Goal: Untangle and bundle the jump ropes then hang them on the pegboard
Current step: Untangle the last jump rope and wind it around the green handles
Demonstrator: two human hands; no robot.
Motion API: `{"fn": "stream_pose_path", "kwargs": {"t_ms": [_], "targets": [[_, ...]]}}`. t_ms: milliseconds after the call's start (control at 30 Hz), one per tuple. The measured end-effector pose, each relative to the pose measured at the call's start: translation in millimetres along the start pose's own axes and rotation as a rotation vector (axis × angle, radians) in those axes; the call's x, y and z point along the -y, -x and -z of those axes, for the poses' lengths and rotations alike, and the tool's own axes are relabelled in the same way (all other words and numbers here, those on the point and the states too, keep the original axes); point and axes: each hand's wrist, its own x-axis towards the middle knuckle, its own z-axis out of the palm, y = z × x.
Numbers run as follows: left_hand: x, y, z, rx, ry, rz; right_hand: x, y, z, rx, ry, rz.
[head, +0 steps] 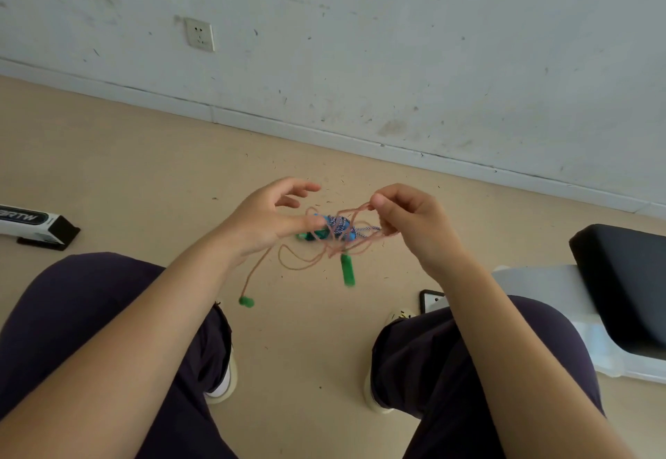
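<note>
Ropes (335,233) are held tangled above the floor, mid-frame: untangling is under way. A pink loop is pinched by the right hand (411,222) at 3 o'clock; the knot is pinched by the left hand (268,220), upper fingers spread. Next, strands must be teased apart.

Both hands (274,219) (414,222) pinch tangled jump ropes (335,231) above the floor (144,170).

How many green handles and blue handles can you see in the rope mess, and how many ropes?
Green handles: 3, one dangling low, one hanging, one in the tangle
Blue handles: 2, both partly hidden in the tangle
Ropes: 2, pink rope, striped rope
Total: 7
</note>
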Motion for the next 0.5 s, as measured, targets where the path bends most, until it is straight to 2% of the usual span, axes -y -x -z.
{"fn": "stream_pose_path", "kwargs": {"t_ms": [100, 200, 300, 400, 500], "targets": [[-1, 3, -15, 0.232, 0.095, -0.035, -1, 2, -12, 0.077, -0.099, 0.022], [-1, 4, -23, 0.310, 0.053, -0.043, -2, 1, -16, 0.059, -0.106, 0.032], [-1, 0, -17, 0.224, 0.003, -0.035, -5, -3, -7, -0.120, -0.041, 0.032], [-1, -3, -6, 0.129, 0.046, -0.043, -8, -7, 4, -0.288, -0.092, 0.017], [-2, -4, -3, 0.084, 0.047, -0.036, -10, -8, 4, -0.314, -0.042, -0.008]]}}
